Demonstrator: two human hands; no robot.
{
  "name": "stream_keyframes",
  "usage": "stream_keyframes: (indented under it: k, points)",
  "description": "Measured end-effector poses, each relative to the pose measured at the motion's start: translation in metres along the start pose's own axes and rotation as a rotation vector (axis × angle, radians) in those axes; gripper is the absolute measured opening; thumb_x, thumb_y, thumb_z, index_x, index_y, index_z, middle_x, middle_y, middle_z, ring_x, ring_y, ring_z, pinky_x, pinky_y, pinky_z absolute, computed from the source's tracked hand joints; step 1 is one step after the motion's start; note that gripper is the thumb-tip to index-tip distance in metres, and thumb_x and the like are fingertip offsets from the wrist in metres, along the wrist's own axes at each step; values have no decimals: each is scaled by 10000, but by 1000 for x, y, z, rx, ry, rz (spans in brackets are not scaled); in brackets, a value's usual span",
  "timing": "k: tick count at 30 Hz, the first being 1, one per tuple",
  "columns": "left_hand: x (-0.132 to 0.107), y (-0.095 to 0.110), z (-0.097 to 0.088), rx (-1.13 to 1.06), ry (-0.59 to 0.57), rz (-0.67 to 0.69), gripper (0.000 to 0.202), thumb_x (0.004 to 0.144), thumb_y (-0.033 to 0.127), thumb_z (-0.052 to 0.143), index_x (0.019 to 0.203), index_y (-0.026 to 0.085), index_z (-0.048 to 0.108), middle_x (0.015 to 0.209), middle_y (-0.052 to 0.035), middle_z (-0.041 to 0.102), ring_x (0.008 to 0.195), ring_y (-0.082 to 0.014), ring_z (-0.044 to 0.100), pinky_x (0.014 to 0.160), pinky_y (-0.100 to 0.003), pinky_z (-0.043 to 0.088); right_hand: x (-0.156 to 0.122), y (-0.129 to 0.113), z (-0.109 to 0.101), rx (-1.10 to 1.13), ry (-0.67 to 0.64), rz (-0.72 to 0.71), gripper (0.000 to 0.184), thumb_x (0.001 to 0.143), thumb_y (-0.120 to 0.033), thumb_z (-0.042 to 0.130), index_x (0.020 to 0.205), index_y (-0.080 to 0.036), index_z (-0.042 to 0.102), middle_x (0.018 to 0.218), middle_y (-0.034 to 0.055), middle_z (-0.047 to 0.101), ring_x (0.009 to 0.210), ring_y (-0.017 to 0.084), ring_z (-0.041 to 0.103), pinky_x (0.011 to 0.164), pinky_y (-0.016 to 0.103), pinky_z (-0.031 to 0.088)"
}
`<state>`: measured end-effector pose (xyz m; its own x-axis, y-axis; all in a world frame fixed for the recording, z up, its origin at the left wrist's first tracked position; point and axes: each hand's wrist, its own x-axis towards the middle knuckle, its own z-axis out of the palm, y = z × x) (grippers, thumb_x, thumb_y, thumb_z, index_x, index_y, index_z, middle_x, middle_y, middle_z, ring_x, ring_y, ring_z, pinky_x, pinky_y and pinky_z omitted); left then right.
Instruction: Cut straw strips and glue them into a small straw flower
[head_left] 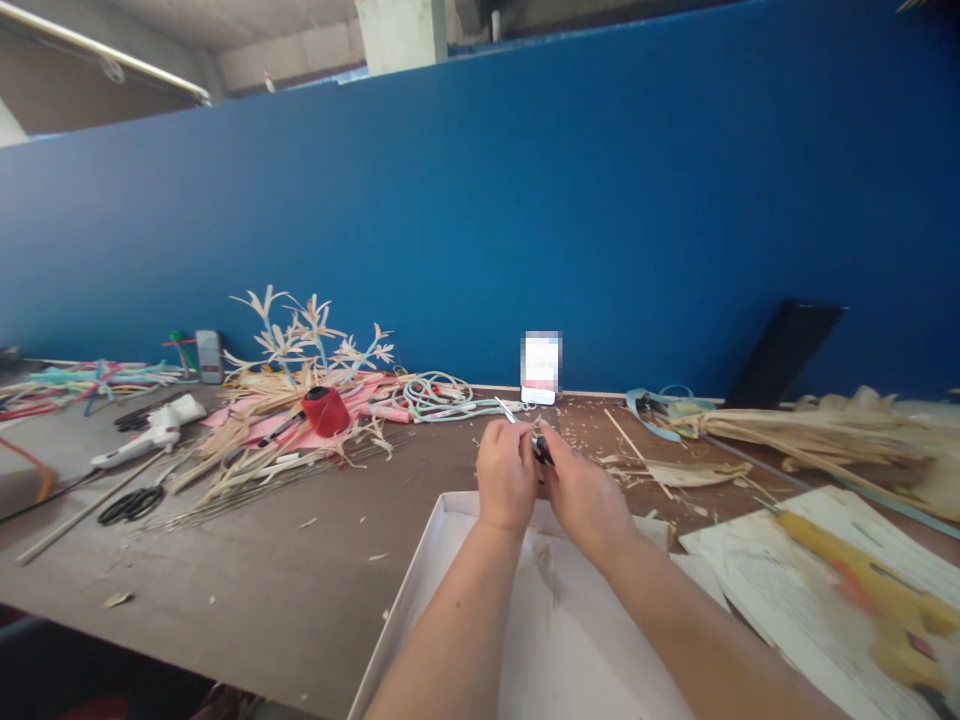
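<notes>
My left hand (506,475) and my right hand (589,495) are close together over the far end of a shallow white box (431,550). My right hand is closed around the black handle of what look like scissors (541,450). A narrow silvery blade points up and left past my left hand. The fingers of my left hand are curled in beside the handle, and whatever they pinch is hidden. Just beyond my hands, a lit phone (539,367) leans against the blue partition (480,220).
Pale dried-husk flowers (289,335), a red spool (326,411), black scissors (131,504) and a white glue gun (154,430) lie to the left. At right are husk bundles (795,435), papers (739,540) and a yellow glue gun (847,560). Scraps litter the brown table (285,580).
</notes>
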<state>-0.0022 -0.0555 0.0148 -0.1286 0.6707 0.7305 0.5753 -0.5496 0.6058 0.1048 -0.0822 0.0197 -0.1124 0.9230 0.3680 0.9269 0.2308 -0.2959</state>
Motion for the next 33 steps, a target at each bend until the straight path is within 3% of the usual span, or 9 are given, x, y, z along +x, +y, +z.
stream_keyframes:
  k: [4, 8, 11, 15, 19, 23, 28, 31, 33]
  points:
    - [2, -8, -1, -11, 22, -62, 155, 828, 173, 459, 861, 183, 610, 851, -47, 569, 826, -140, 523, 778, -278, 422, 4, 9, -6, 93, 106, 52, 357, 830, -318, 438, 1181, -294, 496, 1089, 30, 614, 910, 204, 583, 708, 284, 418]
    - [1, -14, 2, -33, 5, -146, 148, 814, 180, 475, 853, 179, 618, 842, -43, 591, 823, -141, 536, 772, -274, 426, 18, 54, -20, 101, 210, 290, 351, 844, -449, 359, 1072, -300, 580, 1051, 31, 622, 853, 207, 583, 690, 306, 424]
    - [-1, -19, 6, -28, -22, -233, 138, 795, 197, 495, 839, 176, 624, 832, -42, 600, 776, -139, 550, 753, -280, 433, 26, 99, -23, -18, 24, 546, 348, 792, -457, 406, 977, -281, 642, 949, 73, 647, 819, 266, 588, 647, 358, 420]
    - [-4, -27, 14, -72, -97, -345, 144, 785, 226, 501, 845, 181, 624, 835, -44, 617, 705, -129, 569, 706, -277, 451, 28, 137, -13, -85, -158, 657, 327, 702, -395, 509, 983, -302, 651, 1058, 102, 606, 891, 316, 580, 681, 418, 427]
    - [-4, -33, 20, -214, -139, -465, 133, 771, 223, 516, 847, 168, 610, 1037, -84, 603, 652, -104, 579, 666, -266, 468, 26, 139, -6, -132, -148, 642, 383, 681, -323, 516, 1049, -316, 624, 1128, 121, 558, 922, 313, 576, 684, 413, 441]
    - [-2, -32, 17, -220, -138, -461, 133, 766, 236, 522, 834, 156, 605, 1125, -106, 564, 669, -104, 578, 705, -291, 471, 25, 137, -10, -136, -147, 636, 361, 679, -309, 517, 1022, -302, 631, 1098, 127, 574, 897, 306, 588, 683, 425, 442]
    - [-2, -28, 14, -190, -119, -400, 140, 766, 232, 524, 840, 149, 610, 1106, -107, 551, 739, -114, 576, 750, -293, 464, 27, 141, -14, -82, -212, 711, 229, 676, -326, 514, 838, -280, 670, 915, 112, 642, 860, 308, 600, 680, 453, 434]
    - [-3, -28, 15, -167, -94, -392, 141, 769, 233, 519, 840, 153, 611, 1062, -95, 562, 771, -124, 569, 763, -299, 459, 26, 141, -17, -60, -193, 751, 258, 680, -329, 513, 875, -270, 672, 980, 127, 625, 902, 327, 578, 697, 470, 428]
    - [-3, -28, 15, -156, -80, -389, 139, 765, 223, 521, 846, 153, 608, 1018, -87, 573, 763, -124, 563, 761, -301, 456, 24, 137, -20, -84, -101, 721, 295, 684, -309, 516, 940, -287, 662, 1078, 119, 588, 974, 338, 536, 734, 481, 415]
